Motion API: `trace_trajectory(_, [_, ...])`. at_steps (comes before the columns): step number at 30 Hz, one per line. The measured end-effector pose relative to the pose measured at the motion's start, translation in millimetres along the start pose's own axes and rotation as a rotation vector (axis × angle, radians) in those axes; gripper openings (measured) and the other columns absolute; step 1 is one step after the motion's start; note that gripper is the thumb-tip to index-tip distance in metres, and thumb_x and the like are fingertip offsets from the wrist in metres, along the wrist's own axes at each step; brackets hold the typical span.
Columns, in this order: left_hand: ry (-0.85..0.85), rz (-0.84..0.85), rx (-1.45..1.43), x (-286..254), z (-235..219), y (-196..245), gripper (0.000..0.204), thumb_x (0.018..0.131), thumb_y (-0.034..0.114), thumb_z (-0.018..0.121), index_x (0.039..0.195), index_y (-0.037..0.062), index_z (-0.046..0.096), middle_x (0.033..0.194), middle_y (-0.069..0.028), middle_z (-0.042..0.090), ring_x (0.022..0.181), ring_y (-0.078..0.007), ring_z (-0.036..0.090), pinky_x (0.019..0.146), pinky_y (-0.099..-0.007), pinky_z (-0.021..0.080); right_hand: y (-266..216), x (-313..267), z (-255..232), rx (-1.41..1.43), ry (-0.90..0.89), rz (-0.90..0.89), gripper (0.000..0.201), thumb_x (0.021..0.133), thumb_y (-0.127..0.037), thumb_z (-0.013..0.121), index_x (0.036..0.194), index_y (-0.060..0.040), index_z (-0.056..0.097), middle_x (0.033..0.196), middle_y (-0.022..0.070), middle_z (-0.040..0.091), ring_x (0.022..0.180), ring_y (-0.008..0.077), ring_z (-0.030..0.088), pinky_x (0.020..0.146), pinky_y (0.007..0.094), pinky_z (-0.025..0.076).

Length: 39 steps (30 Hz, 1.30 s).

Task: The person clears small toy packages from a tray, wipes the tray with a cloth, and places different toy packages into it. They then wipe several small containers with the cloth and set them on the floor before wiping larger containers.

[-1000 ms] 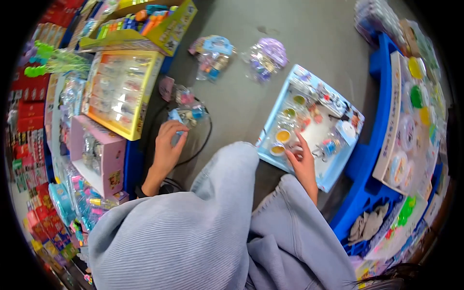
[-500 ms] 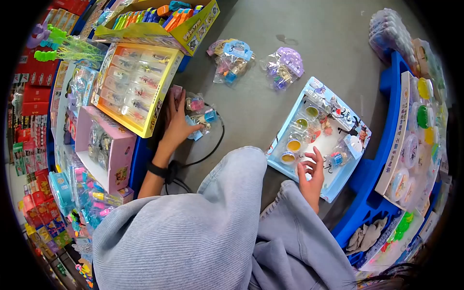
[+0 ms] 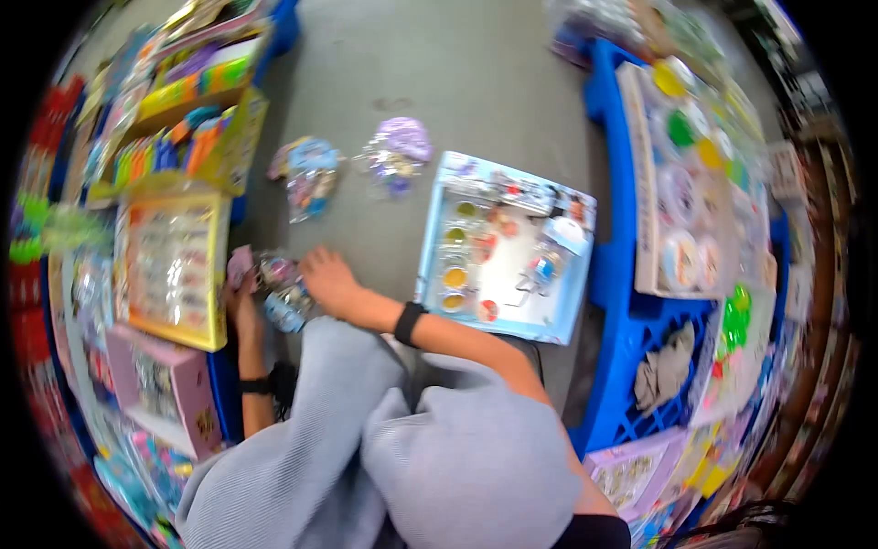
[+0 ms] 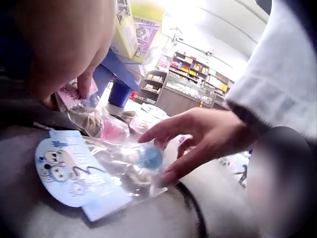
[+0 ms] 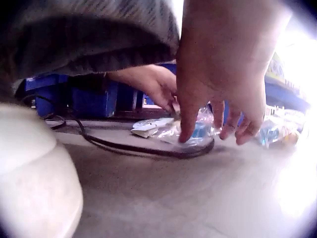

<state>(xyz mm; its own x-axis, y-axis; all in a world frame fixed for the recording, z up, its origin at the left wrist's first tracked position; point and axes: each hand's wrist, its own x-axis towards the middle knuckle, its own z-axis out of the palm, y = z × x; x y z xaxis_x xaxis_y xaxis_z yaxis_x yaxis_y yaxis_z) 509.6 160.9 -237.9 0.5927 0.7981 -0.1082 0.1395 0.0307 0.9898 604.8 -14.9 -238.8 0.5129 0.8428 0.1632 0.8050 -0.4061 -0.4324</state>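
Observation:
My left hand (image 3: 244, 314) pinches the pink card header (image 4: 75, 95) of a clear plastic bag with a small pink item inside. Beside it on the floor lies a second clear bag with a pale blue card (image 4: 79, 173) printed with cartoon figures, holding a round blue piece (image 4: 149, 156). Reaching across from the right, my right hand (image 3: 331, 282) has its fingers spread, with the thumb and fingertips right at the clear end of the blue-card bag. In the right wrist view, that hand hangs fingers-down over this bag (image 5: 200, 131).
A blue display box (image 3: 572, 311) with bagged trinkets stands on the floor to the right. Two more bags, one blue-topped (image 3: 313, 174), one purple-topped (image 3: 400, 151), lie ahead. A black cable (image 5: 148, 150) loops beside the bags. Blue pallets (image 3: 611, 247) with boxed goods flank both sides.
My right hand has moved left from the display box to the bags. My left hand has shifted from the blue-card bag to the pink card. The head view has turned right.

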Motion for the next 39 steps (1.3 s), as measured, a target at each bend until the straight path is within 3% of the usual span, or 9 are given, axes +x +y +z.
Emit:
trace_trajectory(6, [-0.123, -0.058, 0.022, -27, 13, 18, 0.017, 0.083, 0.005, 0.060, 0.098, -0.0027, 0.061, 0.097, -0.0037, 0.057, 0.092, -0.0111, 0.052, 0.078, -0.0233, 0.042, 4, -36, -27, 0.163, 0.130, 0.056, 0.037, 0.065, -0.005, 0.060, 0.101, -0.0022, 0.052, 0.093, 0.0133, 0.055, 0.097, 0.0324, 0.049, 0.073, 0.0410, 0.044])
trace_trajectory(9, [-0.214, 0.402, 0.245, -59, 42, 65, 0.012, 0.084, -0.001, 0.056, 0.094, -0.0049, 0.061, 0.096, -0.0061, 0.054, 0.089, -0.0128, 0.053, 0.076, -0.0212, 0.042, 9, -63, -55, 0.465, 0.089, 0.195, 0.026, 0.071, -0.002, 0.055, 0.096, -0.0034, 0.051, 0.085, 0.0143, 0.057, 0.081, 0.0343, 0.056, 0.066, 0.0394, 0.045])
trace_trajectory(14, [-0.518, 0.422, 0.205, -86, 83, 145, 0.009, 0.080, -0.004, 0.058, 0.088, -0.0044, 0.062, 0.093, -0.0083, 0.057, 0.085, -0.0135, 0.054, 0.074, -0.0213, 0.042, 37, -157, -146, 1.033, 0.463, 0.754, 0.035, 0.074, 0.001, 0.057, 0.106, -0.0089, 0.047, 0.067, 0.0050, 0.050, 0.066, 0.0147, 0.054, 0.057, 0.0303, 0.045])
trace_trajectory(16, [-0.761, 0.362, 0.229, -96, 114, 178, 0.011, 0.078, -0.003, 0.060, 0.088, -0.0041, 0.062, 0.089, -0.0077, 0.057, 0.082, -0.0131, 0.054, 0.071, -0.0213, 0.042, 43, -193, -174, 1.483, 0.786, 0.835, 0.039, 0.076, 0.006, 0.057, 0.110, -0.0129, 0.051, 0.074, -0.0003, 0.052, 0.066, 0.0069, 0.051, 0.061, 0.0208, 0.046])
trace_trajectory(20, [-1.240, 0.134, 0.359, -115, 210, 188, 0.017, 0.075, 0.004, 0.065, 0.090, -0.0030, 0.062, 0.083, -0.0063, 0.059, 0.077, -0.0101, 0.054, 0.068, -0.0208, 0.042, 75, -259, -194, 1.568, 0.832, 1.147, 0.041, 0.078, -0.010, 0.066, 0.112, 0.0046, 0.049, 0.108, 0.0132, 0.056, 0.098, 0.0225, 0.060, 0.077, 0.0294, 0.050])
trace_trajectory(23, [-1.450, -0.214, 0.132, -136, 297, 132, 0.025, 0.077, 0.012, 0.066, 0.097, -0.0017, 0.061, 0.082, -0.0036, 0.060, 0.075, -0.0080, 0.054, 0.066, -0.0217, 0.043, 108, -273, -169, 1.155, 0.704, 1.275, 0.053, 0.075, -0.025, 0.070, 0.114, 0.0046, 0.048, 0.110, 0.0170, 0.056, 0.099, 0.0302, 0.059, 0.082, 0.0337, 0.047])
trace_trajectory(27, [-1.568, -0.285, 0.405, -150, 358, 102, 0.030, 0.080, 0.017, 0.064, 0.104, -0.0014, 0.059, 0.090, -0.0032, 0.060, 0.080, -0.0084, 0.055, 0.067, -0.0223, 0.043, 135, -266, -131, 0.047, 0.693, 1.204, 0.086, 0.062, -0.035, 0.078, 0.121, 0.0111, 0.037, 0.105, 0.0222, 0.058, 0.096, 0.0358, 0.057, 0.083, 0.0401, 0.045])
trace_trajectory(34, [-1.536, -0.488, -0.024, -152, 360, 62, 0.024, 0.082, 0.017, 0.062, 0.102, 0.0033, 0.061, 0.097, -0.0022, 0.059, 0.087, -0.0088, 0.053, 0.073, -0.0223, 0.041, 154, -248, -160, 1.038, 0.963, 1.017, 0.062, 0.064, -0.011, 0.077, 0.112, 0.0039, 0.041, 0.106, 0.0142, 0.056, 0.096, 0.0220, 0.055, 0.083, 0.0314, 0.044])
trace_trajectory(39, [-1.433, -0.160, 0.066, -144, 350, 65, 0.018, 0.083, 0.012, 0.059, 0.098, 0.0032, 0.060, 0.104, -0.0032, 0.053, 0.095, -0.0116, 0.051, 0.082, -0.0251, 0.042, 167, -235, -163, 0.870, 0.928, 0.904, 0.061, 0.066, -0.009, 0.075, 0.115, 0.0019, 0.039, 0.108, 0.0127, 0.053, 0.100, 0.0216, 0.052, 0.085, 0.0324, 0.042])
